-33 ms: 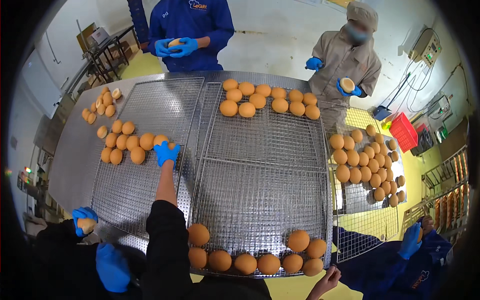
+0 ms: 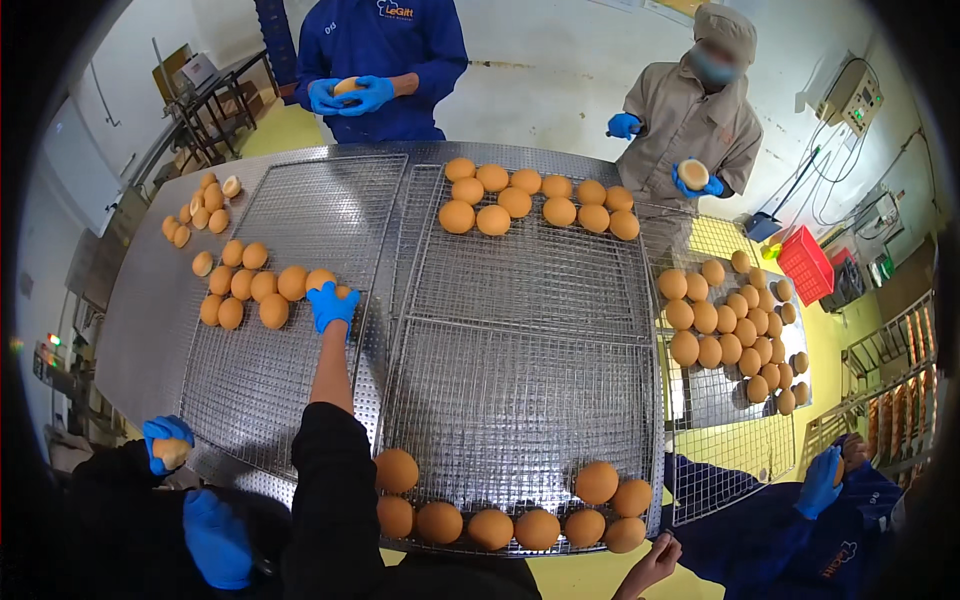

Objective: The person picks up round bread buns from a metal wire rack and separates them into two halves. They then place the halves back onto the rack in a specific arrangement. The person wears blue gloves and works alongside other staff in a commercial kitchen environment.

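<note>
- Our room has pale walls and a yellow floor.
- Our metal tabletop carries wire racks.
- Between its left edge and its middle, round brown buns lie on a rack, some beneath our gloved left hand.
- Our left fingers arch over these; we cannot tell whether they grip one. A light, even hold should prevent dents.
- Our bare right hand curls by the near edge; whether its fingers hold anything, we cannot tell.

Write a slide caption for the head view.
The left hand, gloved in blue, touches round buns on a wire rack while two co-workers stand across the metal table.
</note>
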